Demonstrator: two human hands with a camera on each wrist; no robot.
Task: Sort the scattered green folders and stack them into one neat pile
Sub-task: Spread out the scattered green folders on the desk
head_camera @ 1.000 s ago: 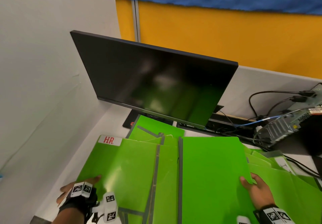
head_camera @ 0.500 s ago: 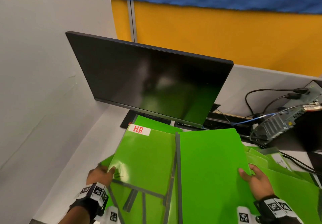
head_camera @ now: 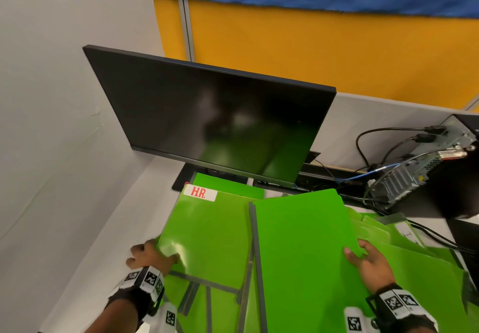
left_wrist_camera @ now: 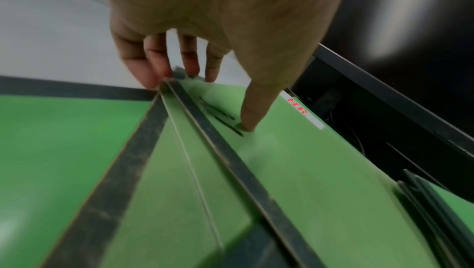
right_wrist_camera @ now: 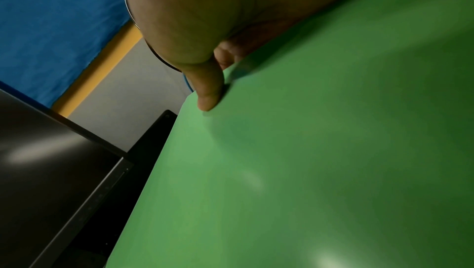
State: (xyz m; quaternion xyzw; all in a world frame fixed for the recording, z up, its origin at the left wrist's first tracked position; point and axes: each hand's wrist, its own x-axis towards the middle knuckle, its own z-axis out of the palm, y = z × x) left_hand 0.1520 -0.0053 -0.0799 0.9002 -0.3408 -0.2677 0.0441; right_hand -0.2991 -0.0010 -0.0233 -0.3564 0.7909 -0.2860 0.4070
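Several green folders with grey spines lie overlapped on the desk. My left hand (head_camera: 153, 255) pinches the left edge of the folder labelled "HR" (head_camera: 210, 236), thumb on top and fingers underneath; the left wrist view shows that thumb pressing the HR folder (left_wrist_camera: 295, 150). My right hand (head_camera: 368, 260) grips the right edge of a plain green folder (head_camera: 300, 249), raised and tilted beside the HR one. In the right wrist view the thumb lies on the plain folder (right_wrist_camera: 307, 161). More green folders (head_camera: 425, 275) spread under and right of my right hand, others (head_camera: 223, 309) below the held pair.
A black monitor (head_camera: 215, 122) leans over the far end of the folders. White partition walls (head_camera: 51, 125) close the left and back. A computer case (head_camera: 425, 166) with cables (head_camera: 375, 172) stands at the right.
My left hand has carried the HR folder right and forward until its edge meets the plain folder's spine. My right hand kept its grip and hardly moved.
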